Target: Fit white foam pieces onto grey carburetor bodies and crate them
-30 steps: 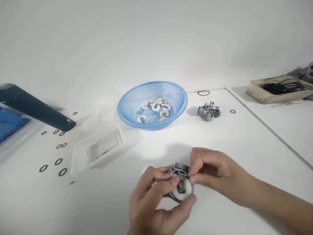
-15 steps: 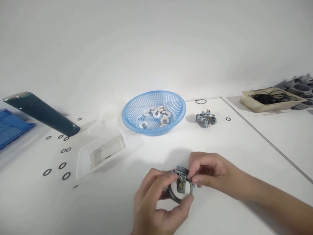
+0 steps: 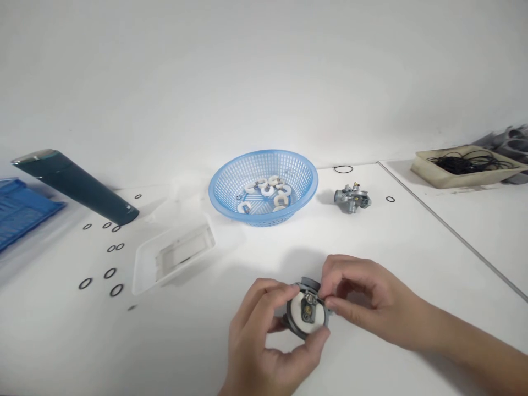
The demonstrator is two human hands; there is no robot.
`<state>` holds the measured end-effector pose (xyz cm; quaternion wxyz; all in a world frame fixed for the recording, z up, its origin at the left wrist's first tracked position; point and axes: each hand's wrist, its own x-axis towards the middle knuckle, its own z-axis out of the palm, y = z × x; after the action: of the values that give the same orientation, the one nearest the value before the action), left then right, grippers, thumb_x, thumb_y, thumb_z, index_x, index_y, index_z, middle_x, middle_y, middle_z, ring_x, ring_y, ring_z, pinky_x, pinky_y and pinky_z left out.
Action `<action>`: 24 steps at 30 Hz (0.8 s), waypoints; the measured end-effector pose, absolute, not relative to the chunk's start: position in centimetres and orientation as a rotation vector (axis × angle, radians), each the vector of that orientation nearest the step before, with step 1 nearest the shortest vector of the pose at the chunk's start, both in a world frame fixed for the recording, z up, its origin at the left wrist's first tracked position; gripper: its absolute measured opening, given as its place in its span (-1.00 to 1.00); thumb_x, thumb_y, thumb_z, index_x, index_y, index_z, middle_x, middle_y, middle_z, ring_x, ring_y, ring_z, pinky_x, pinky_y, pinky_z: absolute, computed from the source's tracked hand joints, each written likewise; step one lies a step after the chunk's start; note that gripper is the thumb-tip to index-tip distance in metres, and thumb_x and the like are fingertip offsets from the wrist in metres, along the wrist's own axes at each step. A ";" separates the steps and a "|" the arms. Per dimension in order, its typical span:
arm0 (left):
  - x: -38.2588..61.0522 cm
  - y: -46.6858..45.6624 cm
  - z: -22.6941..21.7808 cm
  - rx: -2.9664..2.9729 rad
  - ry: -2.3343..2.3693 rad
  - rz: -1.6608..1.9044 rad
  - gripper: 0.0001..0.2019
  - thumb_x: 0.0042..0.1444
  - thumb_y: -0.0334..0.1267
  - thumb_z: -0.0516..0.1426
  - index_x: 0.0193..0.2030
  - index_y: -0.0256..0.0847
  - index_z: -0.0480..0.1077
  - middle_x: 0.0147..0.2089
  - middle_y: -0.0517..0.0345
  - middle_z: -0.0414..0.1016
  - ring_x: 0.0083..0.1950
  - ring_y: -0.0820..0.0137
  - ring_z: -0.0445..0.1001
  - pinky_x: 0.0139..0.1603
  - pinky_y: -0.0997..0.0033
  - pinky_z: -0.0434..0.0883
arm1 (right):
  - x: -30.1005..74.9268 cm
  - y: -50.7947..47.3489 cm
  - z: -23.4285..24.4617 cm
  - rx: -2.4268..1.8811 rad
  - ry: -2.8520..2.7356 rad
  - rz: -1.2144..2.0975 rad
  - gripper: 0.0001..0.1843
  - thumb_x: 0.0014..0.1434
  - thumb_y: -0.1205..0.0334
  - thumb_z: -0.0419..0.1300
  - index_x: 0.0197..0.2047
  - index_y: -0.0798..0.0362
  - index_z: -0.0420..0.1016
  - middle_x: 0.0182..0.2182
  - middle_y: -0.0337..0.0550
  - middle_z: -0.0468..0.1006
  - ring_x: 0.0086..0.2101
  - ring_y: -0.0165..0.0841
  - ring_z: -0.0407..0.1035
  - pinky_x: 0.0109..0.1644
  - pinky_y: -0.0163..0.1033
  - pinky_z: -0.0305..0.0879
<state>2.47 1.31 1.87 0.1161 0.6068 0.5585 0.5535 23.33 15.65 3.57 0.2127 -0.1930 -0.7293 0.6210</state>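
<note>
A metal carburetor (image 3: 292, 324) is held over the table in front of me, its round open side turned up. In it sits a white C-shaped float (image 3: 317, 319) around a brass jet. My left hand (image 3: 268, 335) wraps the carburetor from the left, thumb at the lower edge and fingertips at the upper edge. My right hand (image 3: 363, 294) is closed in a pinch at the upper right edge, beside the float's hinge; whatever is between its fingertips is hidden.
A blue plastic basket (image 3: 305, 193) holds several white floats. Right of it lies another carburetor (image 3: 352, 199). Black O-rings (image 3: 116, 290) lie left of a translucent tray (image 3: 142, 269). A dark teal tumbler (image 3: 88, 187) and a blue crate (image 3: 28, 212) stand left. A cream tray (image 3: 454, 179) holds black rings.
The whole view has shifted slightly, so things sit a little further right. Both hands keep nearly the same grip at the carburetor, with only small finger movement.
</note>
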 end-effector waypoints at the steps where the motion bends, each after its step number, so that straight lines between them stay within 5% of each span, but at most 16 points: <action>1: 2.7 1.3 1.9 1.748 1.649 1.639 -0.44 0.07 -0.50 0.44 0.21 -0.07 0.56 0.01 0.11 0.54 -0.13 0.40 0.66 -0.41 0.57 0.74 | 23.3 15.7 3.6 -0.528 -2.034 1.712 -0.84 0.59 0.07 0.41 -0.04 -0.04 0.72 -0.13 -0.16 0.59 -0.20 -0.34 0.53 -0.13 -0.28 0.48; 6: 3.6 1.4 1.4 1.561 1.750 1.712 -0.53 0.05 -0.43 0.44 0.13 -0.06 0.65 0.23 0.02 0.47 -0.17 0.42 0.71 -0.44 0.51 0.77 | 23.4 15.7 3.6 -0.541 -2.041 1.733 -0.84 0.61 0.07 0.38 -0.04 -0.05 0.69 -0.13 -0.14 0.59 -0.20 -0.31 0.55 -0.15 -0.26 0.49; 13: 3.5 1.6 1.0 1.606 1.720 1.747 -0.55 0.02 -0.44 0.40 0.09 -0.09 0.67 0.07 0.05 0.55 -0.12 0.35 0.70 -0.46 0.54 0.74 | 23.5 15.4 3.6 -0.605 -2.087 1.651 -0.82 0.62 0.06 0.36 -0.07 -0.07 0.66 -0.17 -0.19 0.57 -0.24 -0.36 0.49 -0.19 -0.32 0.46; 24: 3.3 1.9 0.7 1.697 1.669 1.712 -0.48 0.05 -0.44 0.37 0.20 -0.11 0.65 0.12 0.00 0.53 -0.11 0.34 0.70 -0.46 0.53 0.72 | 23.2 15.4 3.6 -0.643 -2.040 1.710 -0.80 0.59 0.05 0.38 -0.10 -0.06 0.63 -0.18 -0.21 0.55 -0.26 -0.36 0.46 -0.21 -0.31 0.44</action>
<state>3.30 1.90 0.71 0.1044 0.5756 0.5661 0.5808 23.16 15.37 3.64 0.2001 -0.2302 -0.7299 0.6118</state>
